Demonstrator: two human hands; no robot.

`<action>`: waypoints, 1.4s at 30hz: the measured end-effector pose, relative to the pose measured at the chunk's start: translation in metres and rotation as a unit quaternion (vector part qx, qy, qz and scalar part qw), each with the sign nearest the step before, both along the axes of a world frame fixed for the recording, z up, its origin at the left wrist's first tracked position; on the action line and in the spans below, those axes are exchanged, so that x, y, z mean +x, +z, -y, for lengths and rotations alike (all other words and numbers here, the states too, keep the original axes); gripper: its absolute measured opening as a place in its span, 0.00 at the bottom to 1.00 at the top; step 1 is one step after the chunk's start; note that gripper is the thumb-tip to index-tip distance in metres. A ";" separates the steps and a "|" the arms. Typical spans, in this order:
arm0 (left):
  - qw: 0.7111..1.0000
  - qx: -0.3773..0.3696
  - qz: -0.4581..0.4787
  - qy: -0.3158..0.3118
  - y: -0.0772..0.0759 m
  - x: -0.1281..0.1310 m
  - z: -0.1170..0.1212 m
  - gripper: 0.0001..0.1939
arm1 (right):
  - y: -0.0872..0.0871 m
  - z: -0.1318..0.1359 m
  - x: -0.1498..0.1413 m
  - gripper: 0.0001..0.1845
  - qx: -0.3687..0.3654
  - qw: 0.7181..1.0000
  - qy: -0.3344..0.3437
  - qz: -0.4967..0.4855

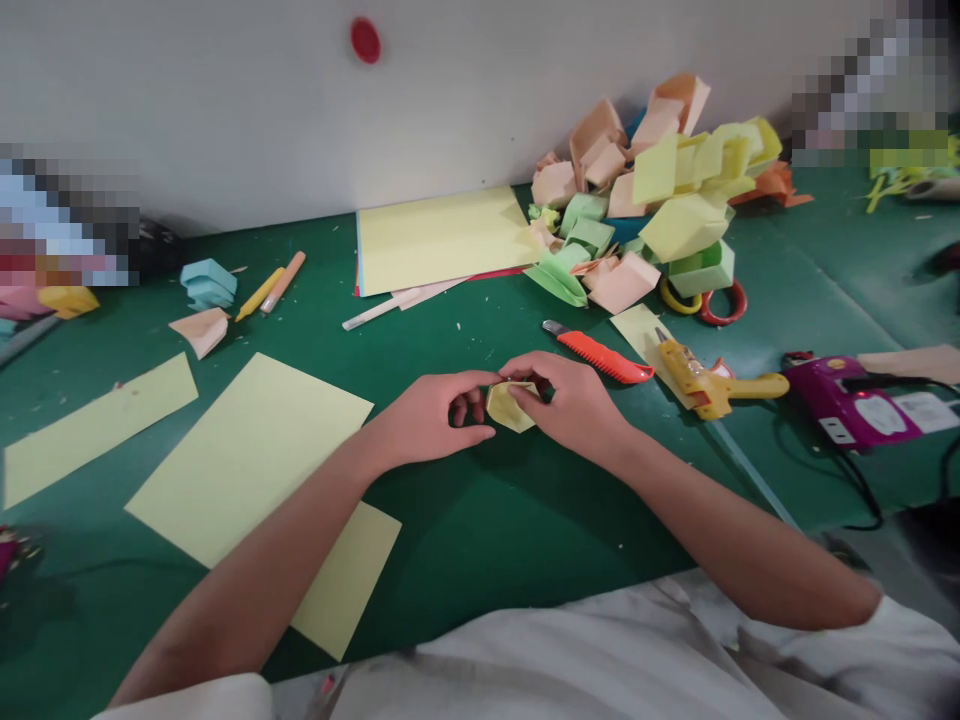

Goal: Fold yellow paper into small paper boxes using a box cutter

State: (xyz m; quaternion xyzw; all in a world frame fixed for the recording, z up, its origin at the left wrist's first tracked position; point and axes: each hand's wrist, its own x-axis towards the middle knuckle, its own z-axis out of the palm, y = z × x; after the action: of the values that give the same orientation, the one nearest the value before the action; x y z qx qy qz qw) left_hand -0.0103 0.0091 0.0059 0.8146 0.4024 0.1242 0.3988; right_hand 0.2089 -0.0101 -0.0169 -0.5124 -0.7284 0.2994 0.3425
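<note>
A small folded piece of pale yellow paper [516, 410], many-sided in outline, is held up over the green table. My right hand [564, 398] pinches it from the right, thumb on its near face and fingers behind. From the other side my left hand [427, 415] reaches to it, the index fingertip at its upper left edge. The left thumb is apart from the curled fingers, with nothing gripped between them. Just beyond my right hand lies an orange utility knife [606, 357]. A large yellow paper sheet [251, 455] lies beside my left forearm.
A yellow glue gun [709, 380] rests to the right, near a purple power strip [855, 400] with a black cord. Folded paper pieces [686, 225] are heaped at the back right, above scissors [724, 302]. Two markers [283, 282] and a paper strip [101, 425] lie left.
</note>
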 end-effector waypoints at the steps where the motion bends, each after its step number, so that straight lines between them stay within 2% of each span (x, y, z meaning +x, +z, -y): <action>1: 1.000 0.015 -0.013 -0.008 0.000 -0.001 -0.001 0.23 | 0.000 0.000 0.001 0.10 -0.006 1.000 0.000 -0.005; 5: 0.994 0.088 -0.061 -0.017 0.000 0.002 -0.002 0.15 | -0.002 -0.001 0.002 0.08 -0.025 1.000 0.005 -0.009; 10: 0.990 0.124 -0.072 -0.013 -0.002 0.002 -0.003 0.14 | 0.001 0.000 0.004 0.06 -0.044 0.999 0.018 -0.015; 15: 0.989 0.128 -0.062 0.037 -0.007 0.000 -0.003 0.14 | 0.005 -0.002 0.010 0.07 -0.048 0.998 0.010 -0.042; 19: 0.983 0.157 -0.032 0.088 -0.014 0.002 0.001 0.16 | 0.003 -0.004 0.015 0.12 -0.081 0.994 -0.007 -0.073; 22: 0.971 0.192 -0.002 0.144 -0.018 0.005 0.006 0.17 | 0.001 -0.003 0.011 0.22 -0.134 0.981 0.005 -0.142; 25: 0.959 0.206 0.027 0.192 -0.018 0.007 0.008 0.16 | -0.002 -0.001 0.002 0.29 -0.179 0.950 0.027 -0.254; 27: 0.955 0.200 0.047 0.214 -0.017 0.008 0.009 0.15 | -0.003 -0.001 -0.004 0.29 -0.199 0.931 0.034 -0.303; 29: 0.954 0.189 0.065 0.223 -0.017 0.009 0.009 0.16 | -0.005 -0.001 -0.009 0.26 -0.208 0.926 0.036 -0.314; 33: 0.964 0.149 0.078 0.204 -0.017 0.011 0.010 0.17 | -0.004 -0.001 -0.011 0.21 -0.188 0.947 0.023 -0.261; 37: 0.978 0.109 0.090 0.154 -0.016 0.011 0.012 0.22 | -0.002 -0.001 -0.008 0.18 -0.168 0.964 0.017 -0.206; 39: 0.980 0.103 0.083 0.146 -0.016 0.011 0.011 0.19 | -0.002 -0.001 -0.007 0.16 -0.159 0.968 0.019 -0.196; 42: 0.976 0.106 0.064 0.178 -0.017 0.012 0.010 0.09 | -0.004 0.000 -0.006 0.14 -0.135 0.977 0.028 -0.165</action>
State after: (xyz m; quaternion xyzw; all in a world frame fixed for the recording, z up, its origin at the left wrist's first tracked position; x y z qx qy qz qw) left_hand 0.0015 -0.0008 -0.0110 0.7584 0.4988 0.2868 0.3062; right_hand 0.2027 -0.0105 -0.0207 -0.4766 -0.6287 0.4850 0.3772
